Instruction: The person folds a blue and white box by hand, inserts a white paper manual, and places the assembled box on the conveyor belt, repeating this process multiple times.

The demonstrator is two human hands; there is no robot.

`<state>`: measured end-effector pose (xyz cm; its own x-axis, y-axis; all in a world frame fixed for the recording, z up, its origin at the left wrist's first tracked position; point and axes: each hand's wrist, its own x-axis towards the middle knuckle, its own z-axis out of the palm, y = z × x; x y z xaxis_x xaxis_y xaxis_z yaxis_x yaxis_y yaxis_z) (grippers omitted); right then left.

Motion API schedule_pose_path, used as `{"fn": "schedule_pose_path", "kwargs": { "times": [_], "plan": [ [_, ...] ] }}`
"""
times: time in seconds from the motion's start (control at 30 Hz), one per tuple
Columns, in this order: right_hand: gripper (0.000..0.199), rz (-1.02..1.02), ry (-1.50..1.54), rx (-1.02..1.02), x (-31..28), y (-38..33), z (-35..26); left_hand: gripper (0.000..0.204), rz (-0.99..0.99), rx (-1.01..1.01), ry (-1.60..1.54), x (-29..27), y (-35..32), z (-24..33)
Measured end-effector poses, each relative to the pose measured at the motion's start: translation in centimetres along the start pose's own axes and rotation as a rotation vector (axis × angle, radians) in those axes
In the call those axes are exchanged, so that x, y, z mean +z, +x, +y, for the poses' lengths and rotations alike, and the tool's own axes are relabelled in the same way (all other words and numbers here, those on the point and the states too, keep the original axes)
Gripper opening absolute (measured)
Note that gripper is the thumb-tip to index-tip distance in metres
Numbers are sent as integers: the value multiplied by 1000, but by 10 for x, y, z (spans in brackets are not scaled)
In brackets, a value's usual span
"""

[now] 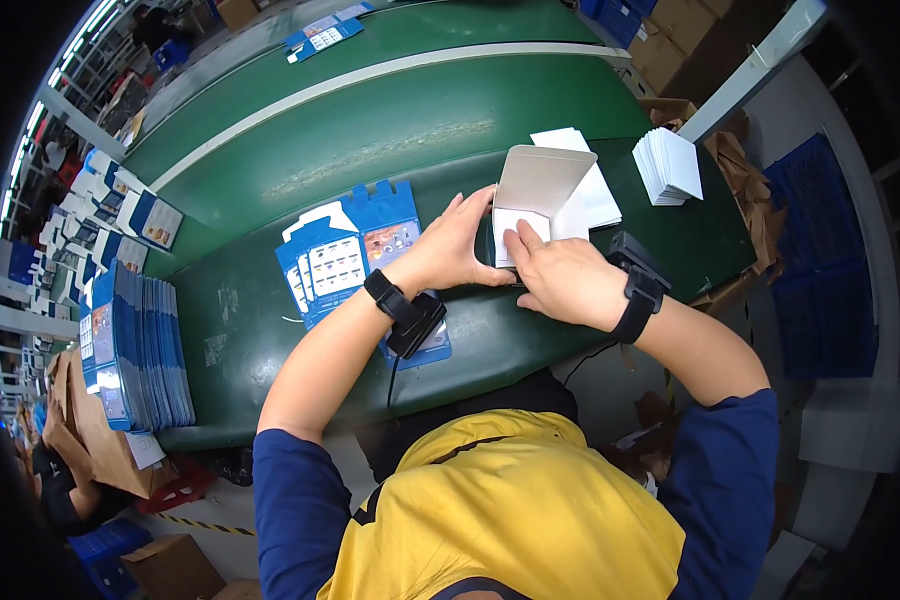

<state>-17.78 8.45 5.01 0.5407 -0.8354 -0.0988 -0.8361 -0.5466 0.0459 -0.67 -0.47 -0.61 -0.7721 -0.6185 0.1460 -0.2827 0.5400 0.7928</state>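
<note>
An open carton box (542,180) stands on the green work table, its flap raised and its inside white. My left hand (455,245) grips the box's left side, fingers behind and thumb at the near side. The fingers of my right hand (570,282) reach over the near wall onto a white piece (518,222) inside, while its thumb stays outside. Left of the box, flat blue printed cartons (335,262) lie spread, partly under my left forearm. Flat white sheets or cartons (598,195) lie just behind the box on the right.
A tall stack of folded blue cartons (150,345) stands at the table's left end. Filled-out blue and white boxes (150,218) are piled beyond it. A stack of white cards (668,168) sits at right, near brown paper (740,200). A conveyor (390,120) runs behind.
</note>
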Motion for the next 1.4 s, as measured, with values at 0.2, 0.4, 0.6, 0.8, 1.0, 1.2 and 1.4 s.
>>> {"fn": "schedule_pose_path", "kwargs": {
  "times": [0.2,0.4,0.6,0.8,1.0,1.2,1.4],
  "plan": [
    [66,-151,-69,11,-4,9,0,108,-8,-6,10,-1,1,3],
    [43,146,524,148,-31,-9,30,109,-25,-42,-3,-2,0,5],
    [35,28,197,136,-28,7,34,125,43,-32,-59,11,-8,12],
    [33,-385,70,-147,-30,29,34,117,37,23,10,11,-8,5],
    [23,-468,70,-72,-23,41,42,105,42,71,45,9,-4,5],
    [35,-552,98,-78,-35,46,46,106,69,86,40,10,-7,3],
    [33,-358,60,-84,-20,33,35,106,31,42,47,9,-8,5]
  ]
}}
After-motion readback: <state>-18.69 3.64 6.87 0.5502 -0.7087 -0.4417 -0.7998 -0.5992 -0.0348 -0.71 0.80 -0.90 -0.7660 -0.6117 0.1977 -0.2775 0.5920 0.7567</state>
